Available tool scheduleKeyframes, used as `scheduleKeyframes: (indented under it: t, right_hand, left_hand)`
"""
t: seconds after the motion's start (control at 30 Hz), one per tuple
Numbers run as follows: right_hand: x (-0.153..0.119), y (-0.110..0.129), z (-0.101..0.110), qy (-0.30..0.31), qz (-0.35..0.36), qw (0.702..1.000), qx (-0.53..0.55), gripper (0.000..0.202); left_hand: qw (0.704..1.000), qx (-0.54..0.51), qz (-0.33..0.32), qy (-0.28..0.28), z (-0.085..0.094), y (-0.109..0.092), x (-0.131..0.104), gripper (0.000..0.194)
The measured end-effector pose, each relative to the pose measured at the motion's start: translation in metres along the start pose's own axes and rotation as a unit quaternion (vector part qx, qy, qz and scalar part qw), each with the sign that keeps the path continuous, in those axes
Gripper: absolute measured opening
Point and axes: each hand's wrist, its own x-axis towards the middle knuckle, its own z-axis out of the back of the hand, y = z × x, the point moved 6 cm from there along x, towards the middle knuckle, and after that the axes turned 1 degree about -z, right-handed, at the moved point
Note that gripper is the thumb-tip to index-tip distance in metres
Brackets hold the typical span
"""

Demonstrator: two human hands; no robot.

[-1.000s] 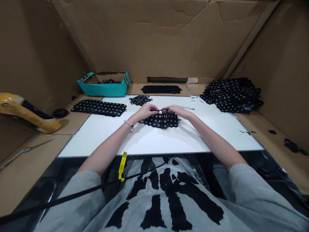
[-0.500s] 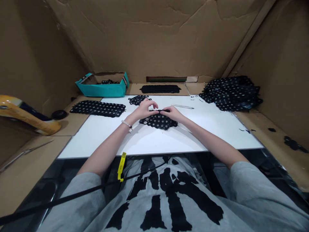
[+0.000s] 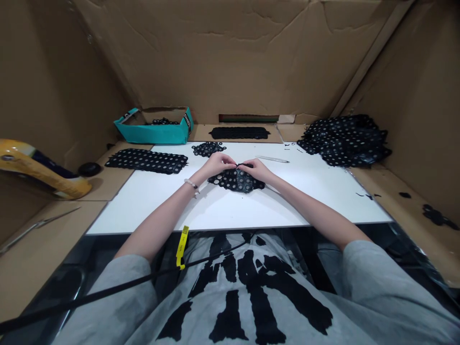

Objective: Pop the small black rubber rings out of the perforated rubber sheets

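A small black sheet dotted with round holes [image 3: 230, 182] lies on the white board [image 3: 223, 211] right in front of me. My left hand [image 3: 218, 165] pinches at its far edge, thumb and forefinger together. From the other side my right hand [image 3: 253, 168] grips the same edge, its fingertips close to the left ones. A greyish, shinier patch shows on the sheet's middle. What lies exactly between the fingertips is too small to make out. Just beyond my left hand sits a little heap of black rings [image 3: 207, 149].
A perforated black strip [image 3: 147, 160] and a teal box [image 3: 154, 133] are at left. Behind lies a black stack [image 3: 240, 132]; a white pen [image 3: 272, 159] rests on the board. Perforated sheets [image 3: 345, 141] pile up at right. Tweezers [image 3: 39, 224] and a yellow-handled tool [image 3: 72, 187] are far left.
My left hand has come down from near the heap of rings, and its fingers have closed at the sheet's edge. The grey patch on the sheet now shows. My right hand stays put.
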Motion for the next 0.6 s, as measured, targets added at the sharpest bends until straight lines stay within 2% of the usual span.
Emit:
scheduleKeyframes:
  t: [0.07,0.13,0.23,0.3,0.37,0.43,0.53,0.6]
  right_hand:
    - [0.001,-0.003,0.001,-0.002,-0.007,1.000,-0.019,0.030]
    - [0.001,-0.006,0.002,-0.006,-0.016,0.999,-0.040,0.027]
    - [0.000,-0.010,0.002,-0.010,-0.033,0.998,-0.043,0.026]
    - [-0.001,-0.011,0.002,-0.015,-0.040,0.999,-0.030,0.027]
    - [-0.002,-0.011,0.001,-0.016,-0.044,0.999,-0.016,0.027]
    - [-0.002,-0.011,0.001,-0.013,-0.052,0.999,-0.002,0.027]
    - [-0.002,-0.013,0.001,-0.005,-0.077,0.997,0.018,0.031]
    - [-0.002,-0.015,0.001,0.002,-0.082,0.996,0.023,0.035]
  left_hand:
    - [0.998,-0.019,0.043,-0.037,0.013,0.016,0.003,0.025]
    - [0.987,-0.036,0.081,-0.132,0.039,0.037,0.002,0.023]
    - [0.945,-0.037,0.112,-0.305,0.082,0.068,-0.008,0.017]
    - [0.925,-0.034,0.140,-0.352,0.097,0.088,-0.014,0.019]
    - [0.921,-0.031,0.159,-0.353,0.100,0.100,-0.016,0.027]
    - [0.927,-0.013,0.152,-0.342,0.097,0.099,-0.014,0.040]
    - [0.942,0.036,0.105,-0.315,0.088,0.075,-0.009,0.042]
    - [0.966,0.052,0.069,-0.244,0.074,0.051,-0.005,0.036]
